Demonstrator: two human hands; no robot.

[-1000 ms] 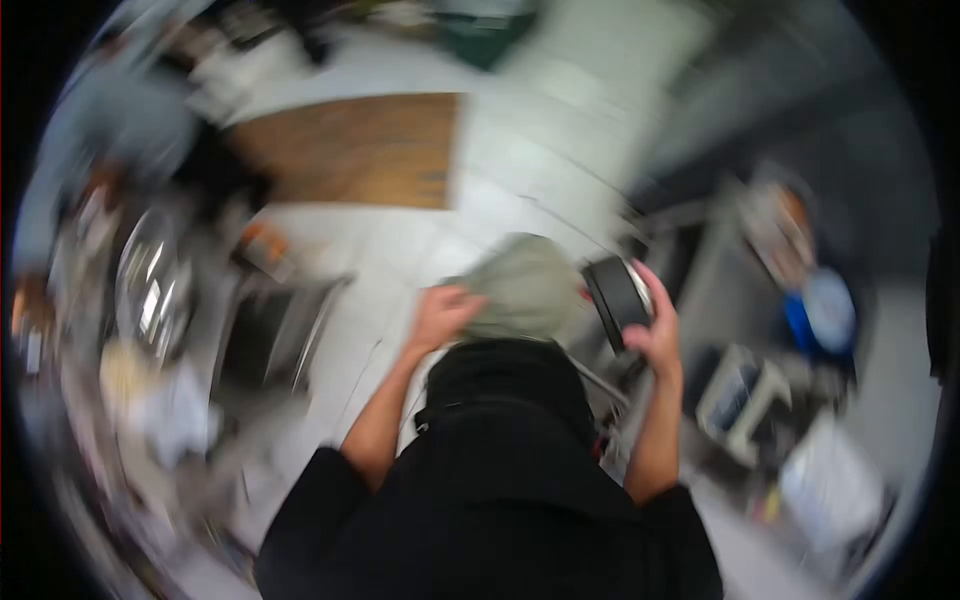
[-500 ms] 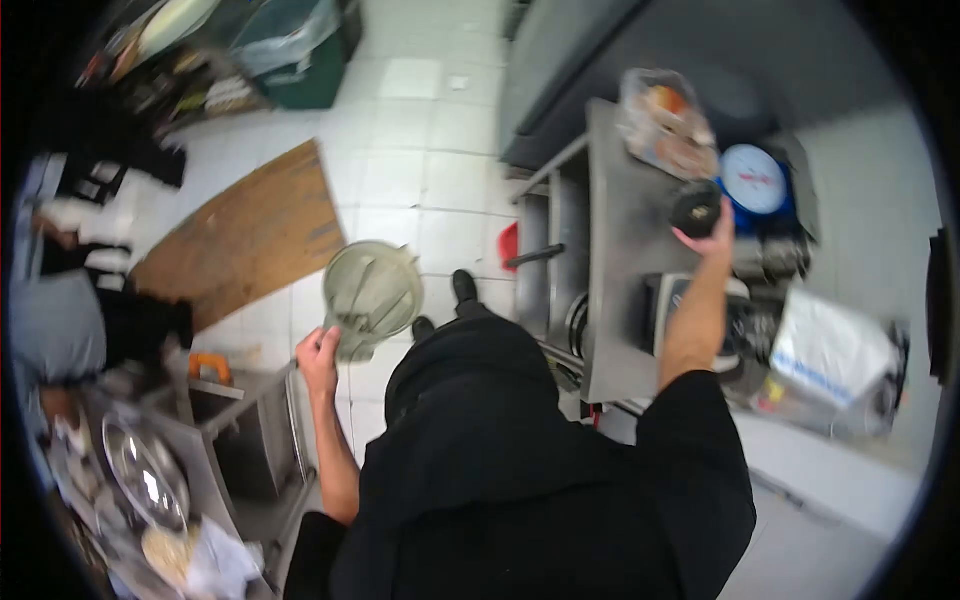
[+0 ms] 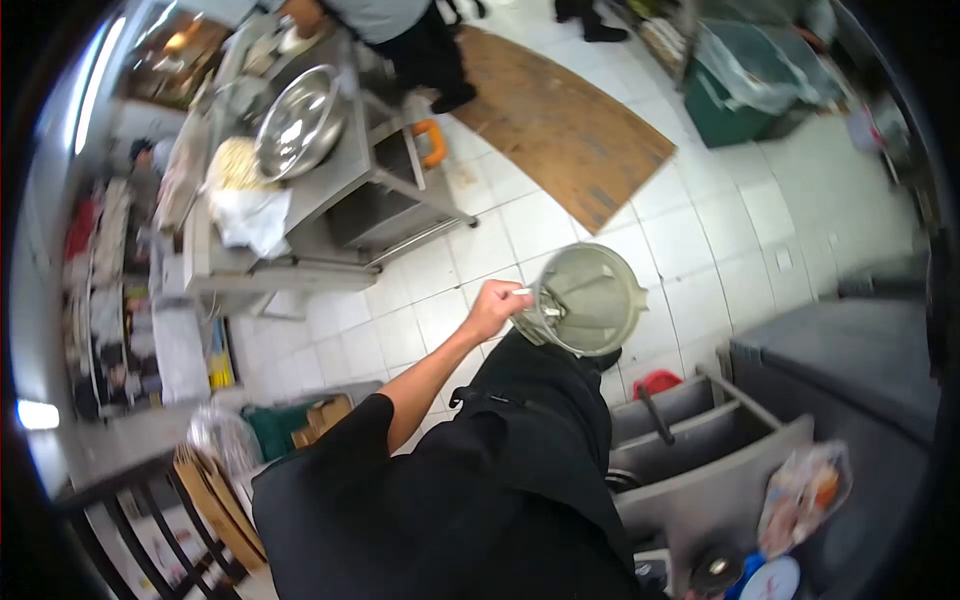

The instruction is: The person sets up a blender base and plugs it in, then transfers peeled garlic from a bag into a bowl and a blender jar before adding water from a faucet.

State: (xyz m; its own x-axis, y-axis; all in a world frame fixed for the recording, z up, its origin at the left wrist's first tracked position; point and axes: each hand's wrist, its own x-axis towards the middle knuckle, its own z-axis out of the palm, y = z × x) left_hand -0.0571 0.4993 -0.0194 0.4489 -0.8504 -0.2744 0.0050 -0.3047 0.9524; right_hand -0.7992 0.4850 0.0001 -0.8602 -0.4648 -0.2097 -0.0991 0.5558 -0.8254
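Observation:
My left hand (image 3: 497, 308) is closed around the handle of a cloudy, translucent blender jar (image 3: 610, 305), held in front of my legs. The jar's wide mouth faces up toward me, and its spout points right. Something metallic shows down inside it, too blurred to make out fully. My right hand is out of view. A round black lid (image 3: 718, 568) lies on the steel table (image 3: 690, 505) at the lower right, beside a clear plastic bag (image 3: 800, 497) of food and a blue container with a white lid (image 3: 772, 580).
A steel worktable (image 3: 340, 195) at the left holds a metal bowl (image 3: 300, 122) and pale noodle-like food (image 3: 238, 165). Another person (image 3: 395, 30) stands behind it. A brown board (image 3: 560, 120) covers part of the tiled floor; a green bin (image 3: 735, 100) stands beyond. Cardboard (image 3: 220, 505) leans at lower left.
My view has swung left. My right hand has let go of the black lid, which now lies on the steel table, and has left view. The left hand keeps hold of the blender jar.

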